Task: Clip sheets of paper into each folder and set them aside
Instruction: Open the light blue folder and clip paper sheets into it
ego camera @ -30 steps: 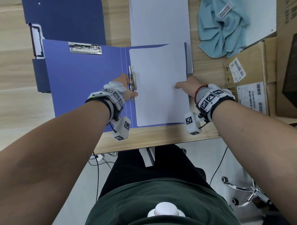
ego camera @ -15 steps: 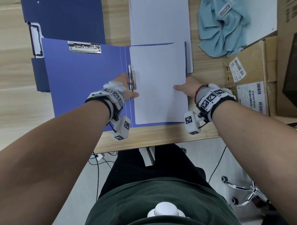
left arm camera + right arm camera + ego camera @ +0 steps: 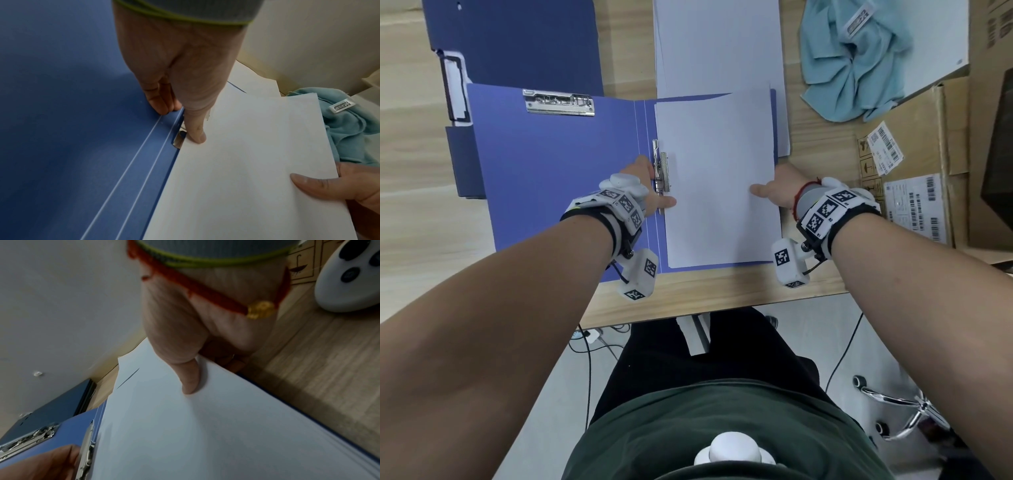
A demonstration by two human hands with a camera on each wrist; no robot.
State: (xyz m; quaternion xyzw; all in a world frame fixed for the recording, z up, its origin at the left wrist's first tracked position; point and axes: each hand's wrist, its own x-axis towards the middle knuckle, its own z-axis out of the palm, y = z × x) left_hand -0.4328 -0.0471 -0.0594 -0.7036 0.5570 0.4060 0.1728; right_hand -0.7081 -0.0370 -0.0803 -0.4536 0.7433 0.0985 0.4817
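Note:
An open blue folder (image 3: 551, 178) lies flat on the wooden table. A stack of white sheets (image 3: 719, 178) rests on its right half, left edge against the metal spine clip (image 3: 663, 171). My left hand (image 3: 650, 195) grips that clip: the thumb (image 3: 195, 133) presses down at the paper's edge and the curled fingers (image 3: 160, 105) sit on the folder beside the spine. My right hand (image 3: 777, 192) pinches the sheets' right edge, thumb (image 3: 189, 379) on top and fingers underneath. The clip's lever (image 3: 86, 451) stands beside the paper.
A pile of loose paper (image 3: 719, 44) lies behind the folder. Dark blue folders (image 3: 517, 41) are stacked at the back left. A teal cloth (image 3: 856, 58) and cardboard boxes (image 3: 921, 154) crowd the right. A second clip (image 3: 558, 102) sits on the left flap.
The sheets have shifted slightly farther up the folder under my right hand. My left hand has stayed at the spine clip.

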